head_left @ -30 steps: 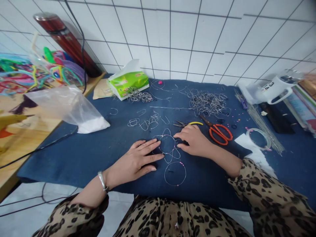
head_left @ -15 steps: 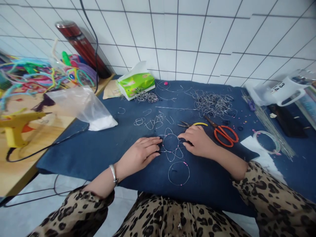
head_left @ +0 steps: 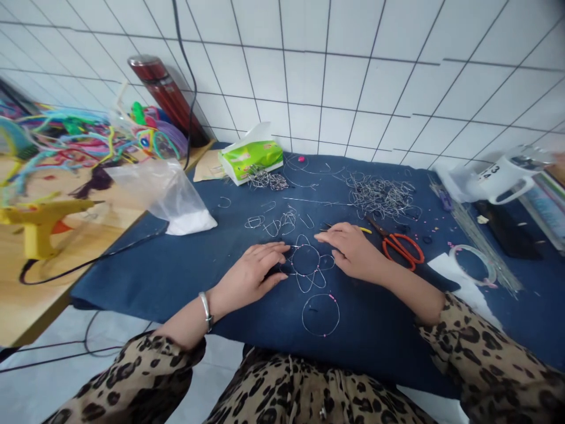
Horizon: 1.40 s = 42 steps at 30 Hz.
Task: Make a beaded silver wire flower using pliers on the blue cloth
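A flower shape of thin silver wire (head_left: 305, 275), with a round centre, looped petals and small pink beads, lies flat on the dark blue cloth. At its left side, my left hand (head_left: 249, 271) rests with fingers stretched and thumb apart, the fingertips touching or right beside a petal. My right hand (head_left: 353, 250) hovers or rests just off the upper right petals, fingers extended, thumb separate, nothing held. It covers most of a pair of yellow-handled pliers (head_left: 365, 230). Below the flower lies a separate wire ring (head_left: 303, 318) with a few pink beads.
Orange-handled scissors (head_left: 404, 250) lie right of my right hand. Behind are a tangle of wire pieces (head_left: 382, 195) and a green tissue pack (head_left: 251, 159). A plastic bag (head_left: 189, 221) and yellow glue gun (head_left: 37, 229) are left; a white mug (head_left: 503, 179) stands right.
My right hand has drawn slightly away from the flower, uncovering its right petal, and now hides more of the pliers. My left thumb has spread from the fingers. The view has shifted a little.
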Tool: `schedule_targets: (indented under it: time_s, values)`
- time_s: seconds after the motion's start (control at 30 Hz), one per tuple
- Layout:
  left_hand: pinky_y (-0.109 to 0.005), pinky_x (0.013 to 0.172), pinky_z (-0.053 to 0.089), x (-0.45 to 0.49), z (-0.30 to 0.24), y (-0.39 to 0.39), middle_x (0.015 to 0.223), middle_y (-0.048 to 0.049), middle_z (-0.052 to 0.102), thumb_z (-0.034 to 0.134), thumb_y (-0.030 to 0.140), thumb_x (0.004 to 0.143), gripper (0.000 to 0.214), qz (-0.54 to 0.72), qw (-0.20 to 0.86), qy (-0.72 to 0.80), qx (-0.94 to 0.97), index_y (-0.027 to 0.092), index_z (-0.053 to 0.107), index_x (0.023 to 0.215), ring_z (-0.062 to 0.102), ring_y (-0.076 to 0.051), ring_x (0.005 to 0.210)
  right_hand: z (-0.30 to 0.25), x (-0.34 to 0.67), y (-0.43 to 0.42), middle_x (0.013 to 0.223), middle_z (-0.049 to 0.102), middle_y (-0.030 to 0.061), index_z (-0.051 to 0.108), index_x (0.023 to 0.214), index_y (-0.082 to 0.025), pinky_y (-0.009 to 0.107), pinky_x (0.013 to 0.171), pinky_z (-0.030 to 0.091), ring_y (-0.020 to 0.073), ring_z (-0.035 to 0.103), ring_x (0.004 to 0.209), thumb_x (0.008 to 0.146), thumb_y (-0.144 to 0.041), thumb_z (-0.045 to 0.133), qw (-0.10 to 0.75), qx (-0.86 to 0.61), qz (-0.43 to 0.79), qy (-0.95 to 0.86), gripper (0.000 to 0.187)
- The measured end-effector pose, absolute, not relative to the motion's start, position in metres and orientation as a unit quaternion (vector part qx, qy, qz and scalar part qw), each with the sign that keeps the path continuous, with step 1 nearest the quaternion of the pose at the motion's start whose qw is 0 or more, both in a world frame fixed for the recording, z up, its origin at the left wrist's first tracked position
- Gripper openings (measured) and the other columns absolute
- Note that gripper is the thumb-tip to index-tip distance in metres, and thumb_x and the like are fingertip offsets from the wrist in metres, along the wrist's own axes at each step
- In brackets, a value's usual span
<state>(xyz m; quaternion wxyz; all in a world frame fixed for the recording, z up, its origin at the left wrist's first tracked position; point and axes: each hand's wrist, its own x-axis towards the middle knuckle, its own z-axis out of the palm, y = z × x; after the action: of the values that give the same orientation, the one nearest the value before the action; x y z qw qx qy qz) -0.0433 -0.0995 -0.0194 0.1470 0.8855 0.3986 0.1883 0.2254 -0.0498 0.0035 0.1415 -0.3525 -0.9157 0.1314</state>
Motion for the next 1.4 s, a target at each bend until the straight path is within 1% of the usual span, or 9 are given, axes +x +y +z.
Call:
schedule_targets:
  time_s: [0.07, 0.2, 0.4, 0.63, 0.87, 1.1, 1.23, 1.3, 1.4]
  values:
    - [-0.045, 0.097, 0.037, -0.042, -0.019, -0.098, 0.127, -0.0095, 0.053, 0.048, 0.032, 0.088, 0.023, 0.178, 0.144, 0.390, 0.892, 0.020, 0.052, 0.108, 0.043, -0.023, 0.123, 0.004, 0.216, -0.045, 0.117, 0.055, 0.0105, 0.046, 0.127, -0.022, 0.038, 0.088, 0.033, 0.0223, 0.043, 0.112, 0.075, -0.005, 0.041, 0.113, -0.332, 0.126, -0.928, 0.055]
    - [-0.045, 0.099, 0.033, -0.041, -0.019, -0.097, 0.131, -0.0080, 0.051, 0.045, 0.035, 0.090, 0.034, 0.139, 0.117, 0.368, 0.912, 0.023, 0.049, 0.121, 0.041, -0.023, 0.125, -0.004, 0.198, -0.035, 0.119, 0.055, 0.0087, 0.043, 0.130, -0.023, 0.037, 0.089, 0.033, 0.0212, 0.039, 0.118, 0.075, -0.002, 0.040, 0.071, -0.291, 0.125, -0.946, 0.059]
    - [-0.044, 0.099, 0.033, -0.042, -0.022, -0.099, 0.131, -0.0081, 0.051, 0.043, 0.039, 0.090, 0.043, 0.118, 0.095, 0.386, 0.910, 0.022, 0.042, 0.130, 0.041, -0.024, 0.124, -0.006, 0.201, -0.034, 0.107, 0.059, 0.0100, 0.047, 0.126, -0.020, 0.038, 0.086, 0.031, 0.0225, 0.044, 0.108, 0.080, -0.008, 0.042, 0.074, -0.325, 0.078, -0.940, 0.048]
    - [-0.042, 0.098, 0.034, -0.038, -0.020, -0.101, 0.129, -0.0077, 0.052, 0.045, 0.040, 0.089, 0.048, 0.115, 0.090, 0.410, 0.900, 0.022, 0.039, 0.133, 0.043, -0.024, 0.122, 0.001, 0.220, -0.051, 0.103, 0.060, 0.0082, 0.053, 0.118, -0.022, 0.039, 0.087, 0.032, 0.0234, 0.045, 0.103, 0.084, -0.028, 0.050, 0.074, -0.340, 0.103, -0.932, 0.034]
    - [-0.041, 0.097, 0.035, -0.037, -0.020, -0.101, 0.126, -0.0071, 0.055, 0.043, 0.040, 0.089, 0.045, 0.124, 0.078, 0.416, 0.898, 0.023, 0.043, 0.131, 0.046, -0.024, 0.118, 0.005, 0.226, -0.058, 0.106, 0.061, 0.0072, 0.052, 0.120, -0.023, 0.043, 0.090, 0.030, 0.0262, 0.044, 0.105, 0.076, -0.046, 0.059, 0.072, -0.332, 0.125, -0.932, 0.051]
    - [-0.043, 0.095, 0.035, -0.034, -0.017, -0.103, 0.128, -0.0046, 0.054, 0.042, 0.039, 0.090, 0.045, 0.080, 0.067, 0.435, 0.895, 0.022, 0.042, 0.132, 0.044, -0.025, 0.116, 0.004, 0.220, -0.059, 0.106, 0.060, 0.0093, 0.053, 0.118, -0.019, 0.043, 0.092, 0.027, 0.0269, 0.044, 0.105, 0.079, -0.043, 0.055, 0.060, -0.325, 0.106, -0.938, 0.045]
    - [-0.043, 0.094, 0.035, -0.034, -0.017, -0.102, 0.129, -0.0036, 0.053, 0.041, 0.039, 0.090, 0.044, 0.083, 0.065, 0.432, 0.896, 0.023, 0.042, 0.131, 0.044, -0.025, 0.115, 0.001, 0.215, -0.055, 0.109, 0.059, 0.0092, 0.046, 0.125, -0.019, 0.041, 0.090, 0.028, 0.0255, 0.044, 0.104, 0.084, -0.039, 0.049, 0.056, -0.332, 0.103, -0.936, 0.046]
    - [-0.043, 0.094, 0.035, -0.033, -0.018, -0.102, 0.130, -0.0032, 0.052, 0.041, 0.038, 0.091, 0.042, 0.090, 0.065, 0.427, 0.897, 0.024, 0.043, 0.131, 0.044, -0.025, 0.115, -0.001, 0.210, -0.052, 0.106, 0.060, 0.0086, 0.045, 0.126, -0.020, 0.040, 0.088, 0.028, 0.0243, 0.045, 0.102, 0.086, -0.034, 0.046, 0.049, -0.338, 0.094, -0.935, 0.042]
    - [-0.044, 0.095, 0.035, -0.032, -0.021, -0.103, 0.131, -0.0033, 0.051, 0.042, 0.037, 0.091, 0.039, 0.105, 0.069, 0.422, 0.898, 0.025, 0.046, 0.128, 0.044, -0.026, 0.115, -0.003, 0.203, -0.050, 0.096, 0.060, 0.0081, 0.051, 0.120, -0.021, 0.038, 0.083, 0.030, 0.0235, 0.045, 0.096, 0.086, -0.029, 0.046, 0.034, -0.340, 0.071, -0.937, 0.035]
